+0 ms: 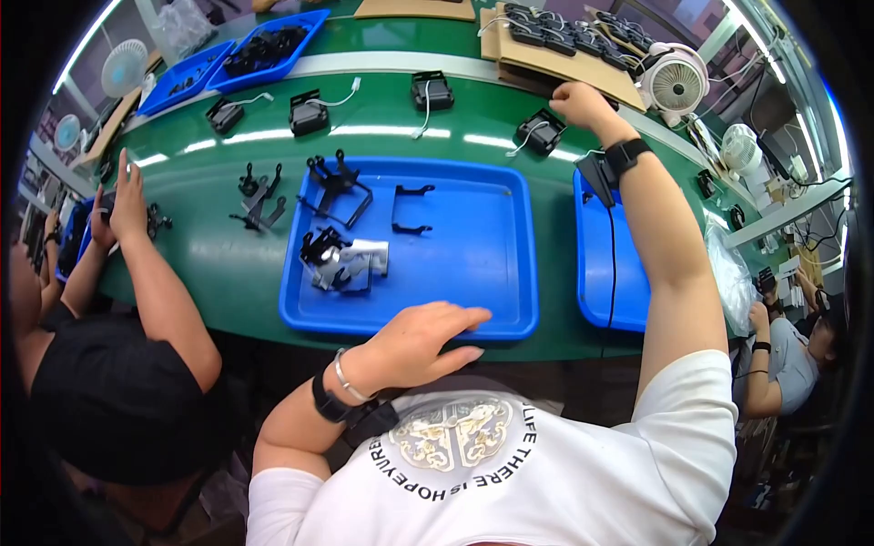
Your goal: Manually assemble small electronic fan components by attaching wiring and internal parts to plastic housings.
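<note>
My left hand (421, 344) is over the near rim of a blue tray (455, 300), fingers stretched out and nothing in it. In the tray lie a thin black U-shaped bracket (398, 211), larger black brackets (339, 187) and a cluster of black and silver metal parts (350, 262). My right arm reaches to the far side of the bench. There my right hand (583, 105) has its fingers curled, just above and right of a black boxy unit (540, 132) with a white cable. What those fingers hold, if anything, is hidden.
A second blue tray (605, 282) lies under my right forearm. More black units (432, 91) line the green bench's (218, 273) far side. Behind stand blue bins (266, 50), a cardboard sheet (583, 77) and a fan (675, 84). Co-workers sit at left (127, 391) and right (783, 364).
</note>
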`<state>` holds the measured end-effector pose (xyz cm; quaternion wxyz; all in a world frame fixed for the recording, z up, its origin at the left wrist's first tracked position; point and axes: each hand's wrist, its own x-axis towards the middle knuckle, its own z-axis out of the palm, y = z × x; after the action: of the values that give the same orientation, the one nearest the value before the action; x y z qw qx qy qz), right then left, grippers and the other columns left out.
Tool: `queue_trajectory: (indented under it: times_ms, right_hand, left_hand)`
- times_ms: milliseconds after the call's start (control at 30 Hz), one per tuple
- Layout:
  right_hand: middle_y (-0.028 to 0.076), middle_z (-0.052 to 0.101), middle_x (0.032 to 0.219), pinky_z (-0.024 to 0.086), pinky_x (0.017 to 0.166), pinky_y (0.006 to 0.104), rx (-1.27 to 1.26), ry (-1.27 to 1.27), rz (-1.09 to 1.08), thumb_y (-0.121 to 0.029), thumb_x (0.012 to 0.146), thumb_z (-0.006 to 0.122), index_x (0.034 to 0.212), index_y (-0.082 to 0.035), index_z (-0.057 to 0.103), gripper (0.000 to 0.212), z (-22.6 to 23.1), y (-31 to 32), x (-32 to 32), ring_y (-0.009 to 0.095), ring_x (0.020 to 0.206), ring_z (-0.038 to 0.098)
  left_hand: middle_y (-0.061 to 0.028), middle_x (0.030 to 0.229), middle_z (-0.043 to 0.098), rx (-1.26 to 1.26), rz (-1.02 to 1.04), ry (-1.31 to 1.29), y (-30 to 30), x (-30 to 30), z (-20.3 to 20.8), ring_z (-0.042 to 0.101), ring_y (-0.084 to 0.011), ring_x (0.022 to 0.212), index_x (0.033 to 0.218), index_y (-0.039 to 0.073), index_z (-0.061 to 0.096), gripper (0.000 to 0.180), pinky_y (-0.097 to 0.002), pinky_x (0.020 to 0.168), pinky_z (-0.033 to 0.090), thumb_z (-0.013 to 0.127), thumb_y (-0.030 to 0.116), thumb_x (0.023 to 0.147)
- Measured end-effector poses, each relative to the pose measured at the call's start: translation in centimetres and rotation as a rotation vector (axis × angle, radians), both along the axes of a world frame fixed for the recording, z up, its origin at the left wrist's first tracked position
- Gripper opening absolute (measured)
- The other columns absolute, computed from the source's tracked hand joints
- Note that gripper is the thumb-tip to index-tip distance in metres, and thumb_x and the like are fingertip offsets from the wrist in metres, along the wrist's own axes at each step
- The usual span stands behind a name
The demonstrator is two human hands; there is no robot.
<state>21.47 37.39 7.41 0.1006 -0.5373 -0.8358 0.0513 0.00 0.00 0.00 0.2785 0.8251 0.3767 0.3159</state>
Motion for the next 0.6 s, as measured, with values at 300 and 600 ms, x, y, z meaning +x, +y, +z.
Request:
queue_trajectory:
  times_ms: [300, 600]
  right_hand:
    - [0.017, 0.060, 0.108, 0.045, 0.087, 0.0364, 0.260, 0.060, -0.127, -0.043, 0.073, 0.063, 0.111, -0.002, 0.057, 0.055, 1.1, 11.4, -0.7, 0.031, 0.101, 0.057]
    - [0.017, 0.056, 0.116, 0.040, 0.087, 0.0430, 0.295, -0.073, -0.484, -0.042, 0.079, 0.057, 0.117, -0.007, 0.052, 0.053, -1.7, 11.1, -9.3, 0.029, 0.107, 0.053]
  left_hand:
    - [-0.0133, 0.103, 0.060, -0.360, -0.150, -0.085, -0.3, 0.2, 0.6, 0.057, -0.0275, 0.092, 0.114, 0.001, 0.052, 0.045, -0.0343, 0.078, 0.046, 0.065, 0.027, 0.080]
    - [-0.0131, 0.107, 0.059, -0.586, -0.211, -0.147, -0.5, -0.3, 0.2, 0.055, -0.0268, 0.097, 0.118, -0.001, 0.050, 0.050, -0.0340, 0.083, 0.044, 0.064, 0.030, 0.081]
